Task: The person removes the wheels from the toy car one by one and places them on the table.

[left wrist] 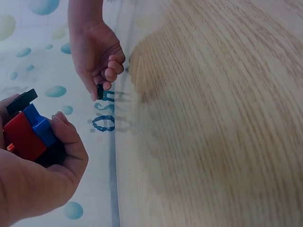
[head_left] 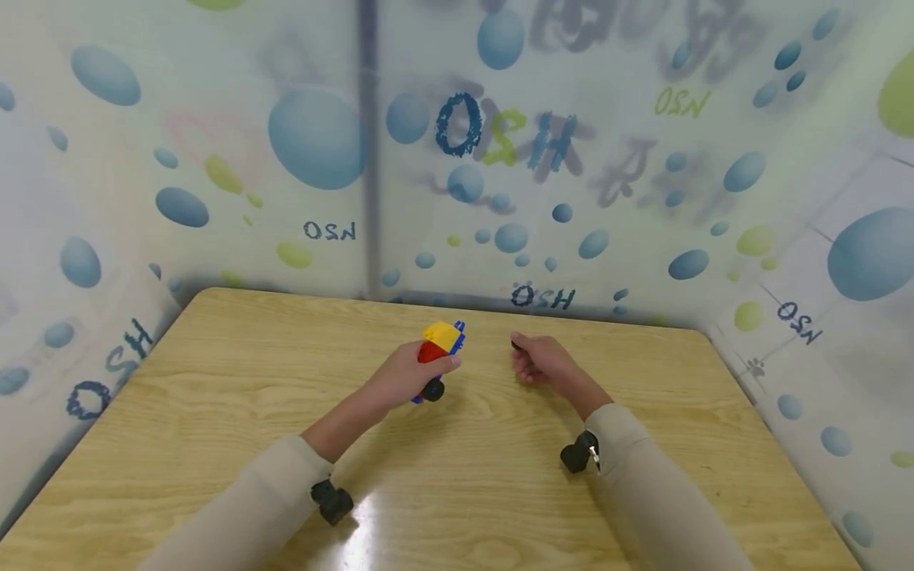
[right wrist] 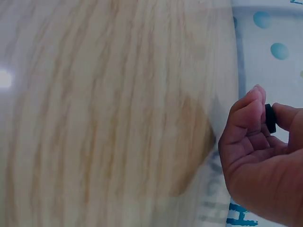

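Observation:
My left hand (head_left: pixel 400 377) grips a small toy car (head_left: pixel 433 351) of red, yellow and blue blocks, raised above the table. A black wheel (head_left: pixel 432 389) shows on its near side. In the left wrist view the car's red body (left wrist: pixel 24 137) and blue part (left wrist: pixel 41 125) lie between thumb and fingers; the rest is hidden by the hand. To the right, apart from the car, my right hand (head_left: pixel 546 363) pinches a small round black piece (right wrist: pixel 270 118), like a toy wheel, between thumb and index finger. Its other fingers are curled.
A wood-grain table (head_left: pixel 485 484) spreads under both hands. Behind it and at both sides hang pale curtain walls (head_left: pixel 614 238) with blue and green spots and lettering. Each wrist carries a black camera (head_left: pixel 580 452).

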Available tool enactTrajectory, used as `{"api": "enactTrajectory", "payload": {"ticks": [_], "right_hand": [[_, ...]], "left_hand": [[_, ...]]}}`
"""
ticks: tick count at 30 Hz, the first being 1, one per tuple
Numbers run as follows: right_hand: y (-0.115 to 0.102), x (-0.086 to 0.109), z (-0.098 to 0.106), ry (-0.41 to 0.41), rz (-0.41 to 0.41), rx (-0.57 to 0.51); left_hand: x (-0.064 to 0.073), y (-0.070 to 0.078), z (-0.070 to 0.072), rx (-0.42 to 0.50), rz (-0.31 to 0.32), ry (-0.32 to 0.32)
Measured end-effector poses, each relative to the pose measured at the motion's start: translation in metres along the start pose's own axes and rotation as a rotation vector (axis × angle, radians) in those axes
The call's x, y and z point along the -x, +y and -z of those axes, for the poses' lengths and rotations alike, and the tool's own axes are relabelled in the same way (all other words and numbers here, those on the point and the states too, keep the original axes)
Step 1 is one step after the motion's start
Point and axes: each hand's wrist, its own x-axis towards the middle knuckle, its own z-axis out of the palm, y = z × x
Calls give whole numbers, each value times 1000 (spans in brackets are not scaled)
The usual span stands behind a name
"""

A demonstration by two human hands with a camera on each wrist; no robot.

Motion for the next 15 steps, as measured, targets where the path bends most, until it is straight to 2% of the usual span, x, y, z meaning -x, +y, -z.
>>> {"api": "enactTrajectory", "payload": {"ticks": [10,15], "right_hand": [[4,-13,6,45,-99,142],[4,-14,9,58,-126,147]], "left_hand": [[-3,-4,-2,14,-30,2],[-3,-3,-2,13,-33,1]]}}
